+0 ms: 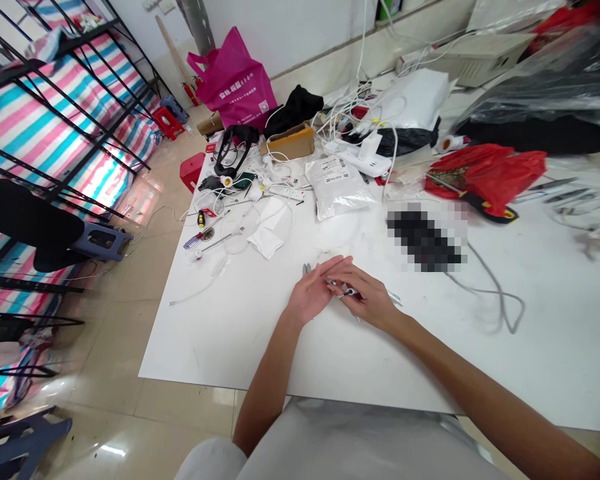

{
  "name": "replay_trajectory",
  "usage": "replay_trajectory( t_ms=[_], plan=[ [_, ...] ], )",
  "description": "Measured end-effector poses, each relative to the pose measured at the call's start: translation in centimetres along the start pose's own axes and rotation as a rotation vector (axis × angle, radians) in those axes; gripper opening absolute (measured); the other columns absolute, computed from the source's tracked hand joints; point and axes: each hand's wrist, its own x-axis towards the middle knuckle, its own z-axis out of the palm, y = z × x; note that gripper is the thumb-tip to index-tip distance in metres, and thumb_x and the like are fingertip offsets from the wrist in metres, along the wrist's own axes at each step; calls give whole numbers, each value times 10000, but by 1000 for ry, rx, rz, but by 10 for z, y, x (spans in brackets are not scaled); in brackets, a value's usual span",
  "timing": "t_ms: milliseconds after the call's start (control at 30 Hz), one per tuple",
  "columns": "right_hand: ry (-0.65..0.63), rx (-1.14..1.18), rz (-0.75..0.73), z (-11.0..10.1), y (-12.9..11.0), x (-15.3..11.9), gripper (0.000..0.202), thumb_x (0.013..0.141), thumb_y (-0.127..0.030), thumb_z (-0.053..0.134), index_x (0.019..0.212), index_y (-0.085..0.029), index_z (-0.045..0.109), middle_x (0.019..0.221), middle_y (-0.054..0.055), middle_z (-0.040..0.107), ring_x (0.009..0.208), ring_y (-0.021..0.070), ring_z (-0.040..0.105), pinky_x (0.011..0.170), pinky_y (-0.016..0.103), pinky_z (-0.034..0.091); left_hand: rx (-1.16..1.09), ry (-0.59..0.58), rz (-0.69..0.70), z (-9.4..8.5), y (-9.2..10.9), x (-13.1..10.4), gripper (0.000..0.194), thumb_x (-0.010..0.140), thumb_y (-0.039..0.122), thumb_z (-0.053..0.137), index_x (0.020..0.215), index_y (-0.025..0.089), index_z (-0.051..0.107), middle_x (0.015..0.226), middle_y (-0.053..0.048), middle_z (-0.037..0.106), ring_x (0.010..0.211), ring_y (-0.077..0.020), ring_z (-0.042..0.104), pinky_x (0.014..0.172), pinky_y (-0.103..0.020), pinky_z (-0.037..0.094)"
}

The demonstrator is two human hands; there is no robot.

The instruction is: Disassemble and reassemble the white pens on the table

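Above the white table (220, 347), my two hands meet, fingertips touching or overlapping. My left hand (310, 293) is turned palm up, its fingers stretched out toward the right one. My right hand (364, 297) curls its thumb and fingers around a small silver and dark pen-like part (349, 292). A small metal tip (331, 283) shows between the two hands; which hand bears it is unclear. Behind the right hand a slim silver-white piece (395, 299) lies on the table. Just beyond the left hand is a grey pointed piece (307, 269).
Beyond my hands lie a white plastic packet (337, 188), white paper (269, 230) and a pixelated black object (423, 240) beside a grey cable (505, 310). Screwdrivers and tangled cables (350, 117) crowd the back left. A red bag (500, 177) lies right. A person (25, 220) sits far left.
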Motion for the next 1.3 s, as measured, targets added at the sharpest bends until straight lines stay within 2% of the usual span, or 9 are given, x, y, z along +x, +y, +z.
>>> replay_trajectory(
  t_ms=[500,700,1067,1300],
  plan=[
    [-10,-52,-27,-1,0,2,262,982,-193,652,1225,-283,688,1113,58,742,700,133,647,453,268,474,-19,-15,-1,2,1,-1,522,1028,525,522,1389,180,677,1633,-143,473,1597,-359,280,1237,-503,310],
    [-30,-81,-33,-2,-2,4,250,988,-192,648,1221,-275,684,1126,57,748,693,128,643,468,271,479,-18,-13,-7,3,1,-1,530,1018,543,534,1377,185,689,1624,-143,486,1594,-368,282,1237,-510,310],
    [-14,-88,-43,-2,-5,6,227,998,-194,627,1200,-274,692,1104,60,757,680,129,644,515,278,530,-15,-21,-2,3,0,0,535,1046,534,471,1384,177,682,1614,-138,501,1596,-329,297,1247,-452,280],
    [-37,-79,-14,-2,-6,5,220,1017,-212,587,1194,-274,702,1111,66,759,664,128,631,452,273,467,-15,-29,-9,3,2,-1,537,1064,520,429,1399,175,669,1629,-135,481,1600,-315,290,1251,-451,273]
  ],
)
